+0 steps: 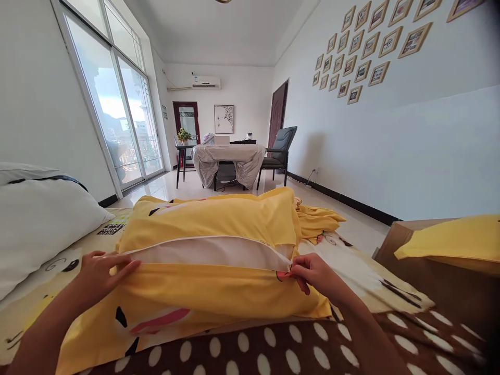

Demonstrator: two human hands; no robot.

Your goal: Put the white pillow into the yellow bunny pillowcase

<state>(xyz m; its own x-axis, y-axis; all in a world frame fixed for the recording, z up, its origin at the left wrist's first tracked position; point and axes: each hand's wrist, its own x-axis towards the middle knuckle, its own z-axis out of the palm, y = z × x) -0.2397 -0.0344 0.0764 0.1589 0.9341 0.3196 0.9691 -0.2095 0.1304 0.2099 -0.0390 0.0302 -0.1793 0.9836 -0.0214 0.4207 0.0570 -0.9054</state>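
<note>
A yellow pillowcase (219, 291) with a printed cartoon face lies across the bed, its long zippered opening spread apart. Inside the gap shows a white pillow (211, 251). My left hand (99, 276) rests at the left end of the opening, thumb and fingers apart over the yellow cloth edge. At the right end, my right hand (310, 273) pinches the corner of the opening near a small red print; a zipper pull there is too small to make out. Gathered yellow cloth (318, 221) lies beyond the right end.
White pillow stack (42, 224) at left. Brown polka-dot blanket (242, 344) in front. A cardboard box (441, 281) with yellow cloth (453, 239) over it stands at right. Beyond the bed are a covered table (230, 156) and a black chair (281, 151).
</note>
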